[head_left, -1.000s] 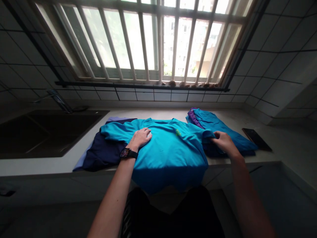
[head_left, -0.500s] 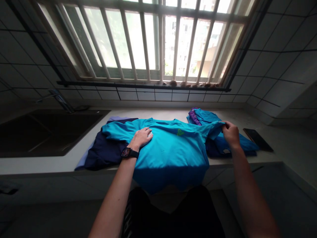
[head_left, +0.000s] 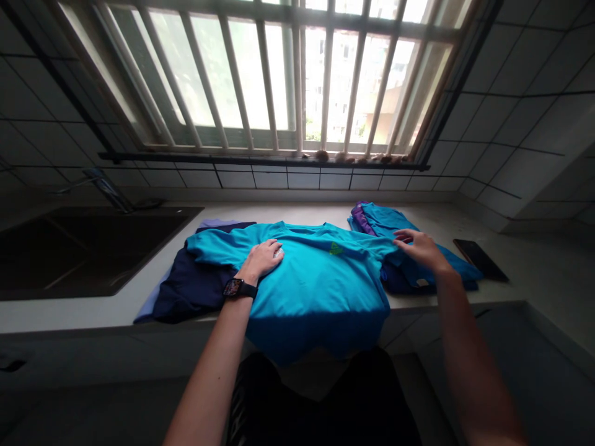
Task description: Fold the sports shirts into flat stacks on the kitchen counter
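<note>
A turquoise T-shirt (head_left: 307,279) lies spread out, its collar away from me and its lower part hanging over the counter's front edge. It has a small green print (head_left: 335,248) on the chest. My left hand (head_left: 264,257), with a dark watch on the wrist, rests on the shirt's left chest, fingers laid over the cloth. A small whitish patch shows by its fingertips; I cannot tell what it is. My right hand (head_left: 419,249) is at the right sleeve (head_left: 388,248), fingers extended and apart, not gripping the cloth.
Dark navy clothing (head_left: 195,288) and lilac cloth (head_left: 151,303) lie partly under the shirt. Folded blue and purple clothes (head_left: 383,218) sit at the back right, beside a dark flat phone-like object (head_left: 481,259). A dark sink (head_left: 93,248) with a faucet (head_left: 109,189) is on the left.
My right hand has let go of the sleeve's end and moved slightly left, its fingers opening. The sleeve has dropped onto the folded clothes. My left hand stays on the shirt.
</note>
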Demonstrator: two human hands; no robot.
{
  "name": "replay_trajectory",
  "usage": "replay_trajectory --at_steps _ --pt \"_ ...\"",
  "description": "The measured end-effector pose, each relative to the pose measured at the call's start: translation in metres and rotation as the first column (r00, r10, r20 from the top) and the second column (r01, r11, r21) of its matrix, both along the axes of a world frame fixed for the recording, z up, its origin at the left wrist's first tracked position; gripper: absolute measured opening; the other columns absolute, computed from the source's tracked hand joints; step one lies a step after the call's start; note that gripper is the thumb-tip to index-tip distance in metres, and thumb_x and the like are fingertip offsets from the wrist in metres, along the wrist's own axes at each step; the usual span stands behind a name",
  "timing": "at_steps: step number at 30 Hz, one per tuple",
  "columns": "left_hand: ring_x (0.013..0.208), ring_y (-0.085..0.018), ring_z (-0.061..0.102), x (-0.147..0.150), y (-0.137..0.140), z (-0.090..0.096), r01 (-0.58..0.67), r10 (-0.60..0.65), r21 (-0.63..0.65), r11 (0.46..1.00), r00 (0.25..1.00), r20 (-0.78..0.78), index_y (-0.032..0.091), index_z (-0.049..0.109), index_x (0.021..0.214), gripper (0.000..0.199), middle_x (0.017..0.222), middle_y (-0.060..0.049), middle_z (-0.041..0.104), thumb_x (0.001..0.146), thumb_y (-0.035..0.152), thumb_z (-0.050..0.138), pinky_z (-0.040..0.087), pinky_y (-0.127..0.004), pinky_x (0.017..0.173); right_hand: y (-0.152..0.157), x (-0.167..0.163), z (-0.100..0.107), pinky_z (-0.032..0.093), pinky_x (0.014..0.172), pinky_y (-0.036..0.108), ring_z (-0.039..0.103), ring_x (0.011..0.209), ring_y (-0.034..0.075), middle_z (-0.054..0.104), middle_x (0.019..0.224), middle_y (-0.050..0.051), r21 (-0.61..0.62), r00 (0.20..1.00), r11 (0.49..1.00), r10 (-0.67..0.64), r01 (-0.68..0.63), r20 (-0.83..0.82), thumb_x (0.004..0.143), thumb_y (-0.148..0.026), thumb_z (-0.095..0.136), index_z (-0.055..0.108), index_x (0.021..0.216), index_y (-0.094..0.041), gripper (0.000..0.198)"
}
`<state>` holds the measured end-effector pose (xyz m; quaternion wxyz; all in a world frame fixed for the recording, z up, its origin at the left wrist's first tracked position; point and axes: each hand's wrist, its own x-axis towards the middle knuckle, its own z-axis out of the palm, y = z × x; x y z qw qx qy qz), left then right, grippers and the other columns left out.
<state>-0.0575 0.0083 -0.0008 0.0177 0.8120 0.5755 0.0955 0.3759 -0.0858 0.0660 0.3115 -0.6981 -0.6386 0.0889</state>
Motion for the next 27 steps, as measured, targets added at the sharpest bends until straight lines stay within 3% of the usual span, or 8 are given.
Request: replay_trajectory --at_steps 2,8,11,14,17,20,23,27 --pt "0.142 -0.025 0.054 0.0 0.0 0.0 0.005 -0.005 -0.005 1.0 1.0 0.011 0.023 0.068 0.134 0.043 0.153 -0.009 0.059 0.101 0.035 0.046 0.043 -0.036 0.117 0.001 -0.004 -0.004 0.056 0.088 0.036 0.071 0.099 0.027 0.078 0.105 0.008 -0.047 0.992 0.994 0.102 -0.098 0.08 0.082 -0.035 0.068 0.078 0.107 -0.023 0.029" --pt "0.145 -0.024 0.051 0.001 0.001 0.001 -0.005 0.005 -0.024 1.0 1.0 -0.002 0.023 0.066 0.137 0.043 0.154 -0.009 0.059 0.101 0.035 0.046 0.041 -0.035 0.119 -0.01 -0.029 -0.013 0.049 0.098 0.044 0.067 0.108 0.031 0.077 0.105 0.008 0.081 0.939 0.995 0.021 -0.051 0.343 0.085 -0.028 0.065 0.081 0.093 -0.026 0.018" --pt "0.144 -0.025 0.053 0.001 0.001 0.002 -0.012 0.013 -0.03 0.999 1.0 0.019 0.023 0.067 0.137 0.044 0.154 -0.009 0.059 0.1 0.035 0.047 0.042 -0.036 0.119 -0.027 -0.046 -0.007 0.049 0.099 0.041 0.067 0.103 0.028 0.076 0.1 0.007 0.032 0.927 0.962 0.251 -0.27 0.277 0.088 -0.036 0.064 0.081 0.084 -0.026 0.02" --pt "0.143 -0.027 0.053 0.001 0.0 0.002 0.001 0.0 -0.027 1.0 0.999 0.046 0.022 0.068 0.136 0.044 0.152 -0.009 0.06 0.1 0.036 0.047 0.043 -0.038 0.119 -0.042 -0.052 0.002 0.052 0.093 0.036 0.069 0.09 0.025 0.075 0.086 0.007 -0.125 0.886 0.889 0.453 -0.44 0.103 0.094 -0.056 0.057 0.071 0.057 -0.025 0.05" --pt "0.143 -0.027 0.053 0.0 0.0 0.003 -0.003 0.004 -0.026 1.0 1.0 0.029 0.02 0.066 0.139 0.047 0.155 -0.011 0.057 0.101 0.037 0.045 0.042 -0.038 0.119 -0.039 -0.044 0.005 0.052 0.088 0.035 0.071 0.084 0.025 0.075 0.083 0.009 0.002 0.972 0.973 0.229 -0.229 0.048 0.101 -0.055 0.044 0.063 0.05 -0.024 0.062" --pt "0.144 -0.027 0.052 0.0 0.0 0.003 -0.005 0.006 -0.033 0.999 1.0 0.014 0.02 0.065 0.14 0.047 0.155 -0.011 0.057 0.101 0.037 0.044 0.041 -0.037 0.119 -0.012 -0.038 0.0 0.052 0.083 0.033 0.073 0.089 0.025 0.078 0.096 0.011 0.058 0.996 0.997 -0.047 0.043 0.075 0.097 -0.04 0.054 0.076 0.084 -0.02 0.033" --pt "0.143 -0.027 0.053 0.0 0.001 0.002 0.0 0.001 -0.031 1.0 0.999 0.032 0.022 0.067 0.138 0.046 0.154 -0.01 0.058 0.1 0.037 0.046 0.042 -0.038 0.119 0.032 -0.052 -0.004 0.052 0.082 0.029 0.074 0.096 0.025 0.079 0.107 0.011 -0.085 0.995 0.996 0.017 -0.009 0.096 0.095 -0.036 0.061 0.077 0.11 -0.016 0.029" --pt "0.142 -0.027 0.054 0.001 0.002 0.001 -0.009 0.01 -0.019 1.0 0.999 0.04 0.021 0.068 0.137 0.044 0.154 -0.01 0.059 0.1 0.034 0.047 0.043 -0.038 0.118 0.088 -0.097 -0.006 0.052 0.079 0.025 0.074 0.099 0.028 0.079 0.108 0.015 -0.345 0.963 0.936 0.147 -0.062 0.225 0.09 -0.036 0.073 0.079 0.105 -0.011 0.029"
